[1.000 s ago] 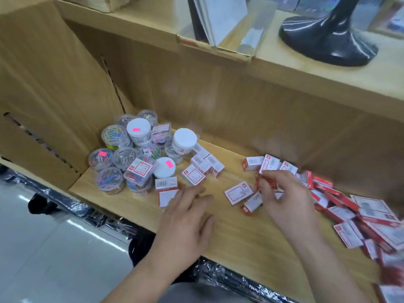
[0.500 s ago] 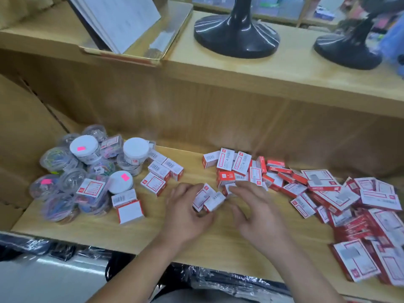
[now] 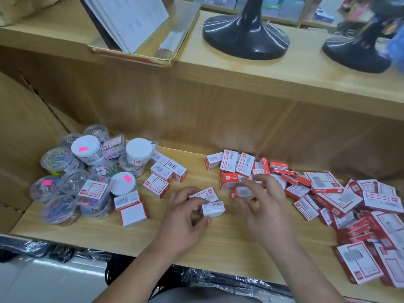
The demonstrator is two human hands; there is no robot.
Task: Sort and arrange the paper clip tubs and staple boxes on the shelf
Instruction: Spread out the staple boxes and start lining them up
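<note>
Near the middle of the shelf point(image 3: 218, 243): left hand point(image 3: 185, 217) curled round two white boxes point(image 3: 213, 208), kept together as a pair, probably to square them up before setting them down in a row; right hand point(image 3: 266, 206) just beside it but not touching, fingertips seemingly pinched on a blurred red box point(image 3: 241, 192) at the edge of the pile; exact grip lost to blur.

Far left: paper clip tubs point(image 3: 72, 171) bunched and stacked, some tipped on their sides, white-lidded and clear ones mixed; a few small boxes point(image 3: 162, 172) strayed in just beside them, so sorted by kind only roughly.

Centre, far side: several upright boxes point(image 3: 237, 164) touching one another, likely the start of a tidy group; to the right, a loose heap of staple boxes point(image 3: 341, 200), flat, overlapping, facing every way.

Judged early in the job: most of the heap untouched; small boxes light and easily toppled, hence the close two-handed work low over the wood.
</note>
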